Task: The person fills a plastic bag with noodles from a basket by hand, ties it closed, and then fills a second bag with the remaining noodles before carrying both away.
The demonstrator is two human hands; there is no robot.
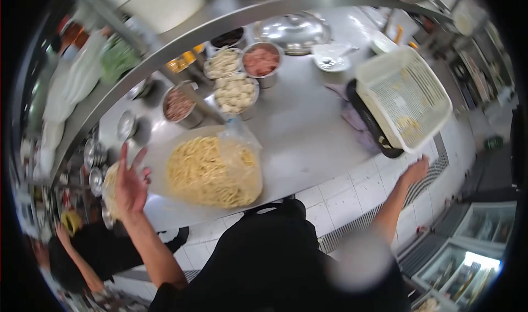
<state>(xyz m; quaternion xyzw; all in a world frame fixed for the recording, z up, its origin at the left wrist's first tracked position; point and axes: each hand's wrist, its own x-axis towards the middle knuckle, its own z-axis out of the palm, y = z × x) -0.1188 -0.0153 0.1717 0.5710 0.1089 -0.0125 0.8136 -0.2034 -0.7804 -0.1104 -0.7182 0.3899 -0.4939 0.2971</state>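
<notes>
My left hand [132,188] is raised above the left part of the steel table, fingers spread and nothing in them. Just right of it lies a clear plastic bag [240,141] with thick yellow noodles [201,166] in it. More noodles [111,191], partly hidden behind my left hand, are at the table's left side. Out past the table's front right edge, my right hand [416,170] has its fingers curled in, with nothing visible in them. Nearest to it is a cream plastic basket [443,100] with a few noodle scraps inside, apart from the hand.
Metal pots of minced meat [179,104], pink meat [261,61] and pale round pieces [235,93] stand at the back. A domed steel lid [294,32] lies behind them. A steel shelf rail [220,26] crosses overhead. Another person's arm [80,260] is at lower left.
</notes>
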